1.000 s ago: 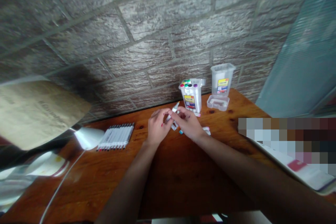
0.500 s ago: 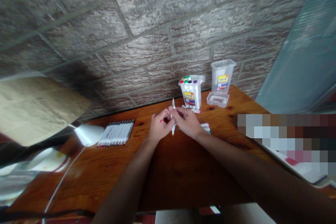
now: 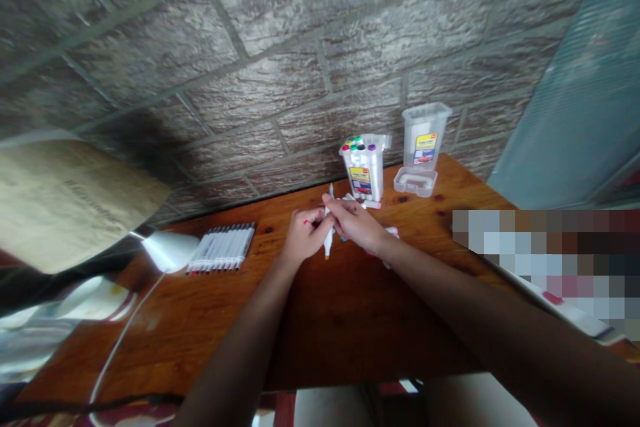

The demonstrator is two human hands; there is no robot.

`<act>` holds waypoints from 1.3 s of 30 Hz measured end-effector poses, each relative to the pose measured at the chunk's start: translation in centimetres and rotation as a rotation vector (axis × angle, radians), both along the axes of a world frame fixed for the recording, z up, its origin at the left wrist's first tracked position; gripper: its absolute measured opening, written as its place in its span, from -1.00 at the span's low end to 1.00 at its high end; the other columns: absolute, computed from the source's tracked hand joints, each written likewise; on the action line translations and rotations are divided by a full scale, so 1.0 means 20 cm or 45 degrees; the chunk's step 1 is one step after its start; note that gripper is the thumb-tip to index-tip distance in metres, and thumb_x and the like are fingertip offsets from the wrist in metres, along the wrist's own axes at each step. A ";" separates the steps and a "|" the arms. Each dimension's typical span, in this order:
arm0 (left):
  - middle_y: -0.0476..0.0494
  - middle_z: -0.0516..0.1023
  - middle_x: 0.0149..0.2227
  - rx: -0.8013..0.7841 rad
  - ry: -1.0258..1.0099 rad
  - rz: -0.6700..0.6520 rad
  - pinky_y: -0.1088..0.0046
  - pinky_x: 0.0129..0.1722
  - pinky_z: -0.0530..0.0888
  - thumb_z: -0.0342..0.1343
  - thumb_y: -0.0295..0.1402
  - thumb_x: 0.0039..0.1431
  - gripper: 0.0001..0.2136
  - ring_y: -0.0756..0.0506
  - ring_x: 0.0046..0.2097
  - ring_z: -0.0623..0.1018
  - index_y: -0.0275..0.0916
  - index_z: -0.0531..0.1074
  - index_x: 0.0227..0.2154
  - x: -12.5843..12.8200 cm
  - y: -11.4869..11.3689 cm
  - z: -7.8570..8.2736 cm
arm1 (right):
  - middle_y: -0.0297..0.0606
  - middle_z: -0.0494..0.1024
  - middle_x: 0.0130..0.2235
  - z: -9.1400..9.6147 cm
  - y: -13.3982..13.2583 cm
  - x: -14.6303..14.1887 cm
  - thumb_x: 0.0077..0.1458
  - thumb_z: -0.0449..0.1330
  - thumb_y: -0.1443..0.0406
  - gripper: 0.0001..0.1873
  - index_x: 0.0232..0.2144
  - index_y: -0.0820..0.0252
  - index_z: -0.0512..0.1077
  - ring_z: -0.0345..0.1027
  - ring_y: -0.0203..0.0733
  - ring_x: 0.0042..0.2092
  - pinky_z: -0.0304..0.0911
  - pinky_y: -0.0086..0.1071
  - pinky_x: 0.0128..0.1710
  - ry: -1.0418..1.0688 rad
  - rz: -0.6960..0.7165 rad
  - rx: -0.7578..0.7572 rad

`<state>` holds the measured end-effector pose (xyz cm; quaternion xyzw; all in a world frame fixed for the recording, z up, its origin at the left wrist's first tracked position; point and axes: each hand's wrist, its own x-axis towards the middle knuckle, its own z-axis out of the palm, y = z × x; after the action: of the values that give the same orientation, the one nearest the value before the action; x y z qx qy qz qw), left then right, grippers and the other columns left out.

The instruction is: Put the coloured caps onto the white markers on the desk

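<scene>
A second ago the white marker (image 3: pixel 328 243) slanted; now it stands nearly upright — pinched in a narrow grip between the left hand (image 3: pixel 305 235) and right hand (image 3: pixel 361 228), above the table (image 3: pixel 350 320), before the filled marker case (image 3: pixel 361 180). Its orange lower end pokes out, so I'd judge it's being turned, not released.

I'd call this a desk corner, perhaps in a home: a varnished wooden tabletop (image 3: pixel 320 327) against a stone-patterned wall (image 3: pixel 285 93), bearing neatly lined marker pens (image 3: pixel 223 248).
</scene>
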<state>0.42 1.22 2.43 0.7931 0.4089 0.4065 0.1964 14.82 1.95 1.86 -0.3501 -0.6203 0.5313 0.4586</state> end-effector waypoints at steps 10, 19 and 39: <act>0.06 0.24 -0.71 0.104 0.024 0.037 0.55 -0.59 0.13 0.02 -0.33 0.13 -0.67 0.09 -0.63 0.22 -0.24 0.18 -0.72 0.01 0.02 -0.03 | -0.42 0.26 -0.59 -0.01 0.00 0.00 0.16 -0.01 -0.23 -0.36 -0.64 0.14 0.21 0.17 -0.31 -0.47 0.08 -0.39 -0.41 -0.038 -0.076 0.167; 0.07 0.15 -0.72 0.114 0.065 0.051 0.54 -0.59 0.11 0.04 -0.32 0.08 -0.68 0.09 -0.62 0.17 -0.23 0.12 -0.72 0.00 0.03 -0.04 | -0.38 0.34 -0.55 -0.02 0.00 -0.01 0.18 0.04 -0.18 -0.40 -0.61 0.16 0.26 0.23 -0.29 -0.43 0.09 -0.39 -0.39 -0.069 -0.099 0.214; 0.06 0.22 -0.70 0.099 0.096 0.052 0.55 -0.58 0.14 0.03 -0.32 0.09 -0.70 0.08 -0.61 0.21 -0.24 0.19 -0.70 0.00 0.03 -0.04 | -0.37 0.34 -0.53 -0.03 0.00 -0.01 0.20 0.02 -0.15 -0.42 -0.58 0.16 0.30 0.23 -0.28 -0.42 0.11 -0.38 -0.37 -0.075 -0.115 0.202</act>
<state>0.33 1.89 1.54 0.8063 0.4160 0.3960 0.1416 14.66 2.01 1.22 -0.3556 -0.6573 0.4488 0.4900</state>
